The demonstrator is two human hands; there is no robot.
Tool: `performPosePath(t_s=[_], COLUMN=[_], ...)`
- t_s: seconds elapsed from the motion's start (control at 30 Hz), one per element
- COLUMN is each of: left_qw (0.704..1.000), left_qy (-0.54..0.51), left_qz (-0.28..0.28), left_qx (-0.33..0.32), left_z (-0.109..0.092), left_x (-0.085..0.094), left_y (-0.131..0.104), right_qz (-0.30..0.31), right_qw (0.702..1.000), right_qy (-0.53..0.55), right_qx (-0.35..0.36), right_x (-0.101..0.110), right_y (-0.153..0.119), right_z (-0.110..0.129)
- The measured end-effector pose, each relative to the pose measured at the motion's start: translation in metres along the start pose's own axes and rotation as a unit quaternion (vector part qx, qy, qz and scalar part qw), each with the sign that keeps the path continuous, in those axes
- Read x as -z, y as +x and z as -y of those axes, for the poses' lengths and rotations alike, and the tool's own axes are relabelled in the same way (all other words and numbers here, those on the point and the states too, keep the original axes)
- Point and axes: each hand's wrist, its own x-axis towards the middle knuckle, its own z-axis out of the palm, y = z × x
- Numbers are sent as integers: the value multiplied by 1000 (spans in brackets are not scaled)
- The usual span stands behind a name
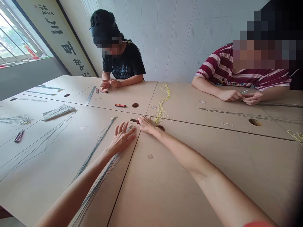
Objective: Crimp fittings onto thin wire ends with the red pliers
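My left hand lies flat with fingers spread over the end of a bundle of thin grey cords. The cords run under the palm and back toward me along the left forearm. In my right hand is a pair of pliers, its dark jaws pointing left, close to the left fingertips. The fingers wrap round the red grips, which are mostly hidden. Left of my left hand lies another bundle of grey-green cords with small metallic ends. Yellow cords lie just beyond my right hand.
Two people sit across the table, hands on small work. A red and black marker-like stick, a metal ruler and a folded cloth or paper strip lie about. Round holes and seams cut the tabletop. More cords stretch right.
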Motion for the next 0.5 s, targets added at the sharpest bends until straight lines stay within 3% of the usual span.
performPosePath(t_s=[0.5], left_qw=[997], left_qy=[1], left_qz=[9], left_qx=[70], left_z=[0], left_x=[-1], left_y=[0], right_qz=[-31], right_qw=[999], right_qy=[-8], right_qx=[38], right_x=[14], right_y=[-38], right_z=[-12])
